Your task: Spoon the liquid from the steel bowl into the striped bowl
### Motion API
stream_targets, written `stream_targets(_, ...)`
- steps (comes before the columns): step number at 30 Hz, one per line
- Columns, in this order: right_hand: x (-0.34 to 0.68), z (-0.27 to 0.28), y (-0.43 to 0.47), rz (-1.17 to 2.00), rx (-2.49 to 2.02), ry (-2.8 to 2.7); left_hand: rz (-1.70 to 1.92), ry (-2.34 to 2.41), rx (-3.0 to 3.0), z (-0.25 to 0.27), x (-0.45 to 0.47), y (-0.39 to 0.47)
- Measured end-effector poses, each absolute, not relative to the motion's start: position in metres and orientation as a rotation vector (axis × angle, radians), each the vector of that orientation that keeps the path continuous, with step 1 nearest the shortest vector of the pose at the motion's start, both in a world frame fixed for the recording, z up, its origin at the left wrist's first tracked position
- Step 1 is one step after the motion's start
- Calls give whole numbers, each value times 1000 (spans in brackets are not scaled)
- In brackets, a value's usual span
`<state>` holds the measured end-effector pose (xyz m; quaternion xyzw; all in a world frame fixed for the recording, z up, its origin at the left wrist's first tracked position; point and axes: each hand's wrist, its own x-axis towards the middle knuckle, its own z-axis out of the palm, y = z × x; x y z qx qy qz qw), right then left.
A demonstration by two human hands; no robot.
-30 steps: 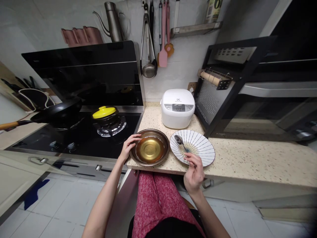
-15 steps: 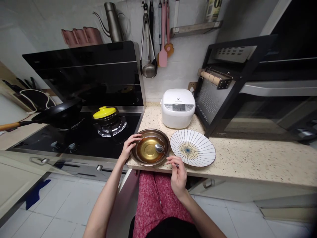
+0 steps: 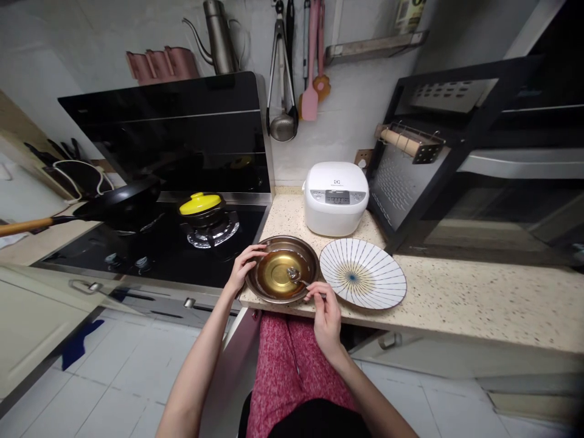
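A round metal bowl (image 3: 308, 254) of clear amber-brown liquid rests at the counter's front left corner. My left hand (image 3: 241, 266) holds its left rim, fingers reaching over the edge. In my right hand (image 3: 326, 316) a metal spoon (image 3: 294, 275) is pinched by the handle. The spoon's head is over the bowl's middle, at or in the liquid; I cannot tell which. Close to the bowl's right side lies a white plate (image 3: 381, 274) with dark radiating lines and a blue centre, with nothing on it.
Behind the bowl stands a white rice cooker (image 3: 336, 204). On the stove (image 3: 168, 261) to the left sit a pot with a yellow lid (image 3: 199, 204) and a black wok (image 3: 121, 204), its wooden handle pointing left. A dark rack (image 3: 401, 207) rises at the right.
The spoon's head has turned and sits slightly lower in the bowl, with my right hand a little higher. My left hand stays on the rim. The whole view has shifted slightly.
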<state>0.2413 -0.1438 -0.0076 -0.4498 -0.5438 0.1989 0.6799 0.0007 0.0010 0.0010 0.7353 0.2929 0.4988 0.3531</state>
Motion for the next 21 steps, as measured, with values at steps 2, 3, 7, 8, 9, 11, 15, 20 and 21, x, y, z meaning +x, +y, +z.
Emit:
stream_targets(2, 240, -7, -143, 456, -1011, -1208, 1289, 759, 1903, 1, 1, 1)
stream_targets(3, 240, -7, -143, 458, -1010, -1203, 1288, 758, 1905, 2, 1, 1)
stream_targets(7, 240, -9, -142, 480, -1010, -1176, 1289, 760, 1915, 1, 0, 0)
stream_targets(8, 240, -10, -142, 490, -1007, -1166, 1289, 762, 1916, 1, 0, 0)
stream_targets(9, 240, -12, -141, 501, -1003, -1153, 1288, 762, 1916, 1, 0, 0)
stream_targets(11, 240, -15, -141, 521, -993, -1126, 1286, 756, 1915, 1, 0, 0)
stream_targets(15, 241, -20, -140, 531, -978, -1083, 1287, 746, 1914, 2, 1, -1)
stream_targets(20, 242, -20, -142, 519, -943, -1053, 1290, 757, 1914, 1, 0, -1)
stream_targets(21, 242, -19, -142, 517, -940, -1047, 1290, 758, 1914, 1, 0, 0)
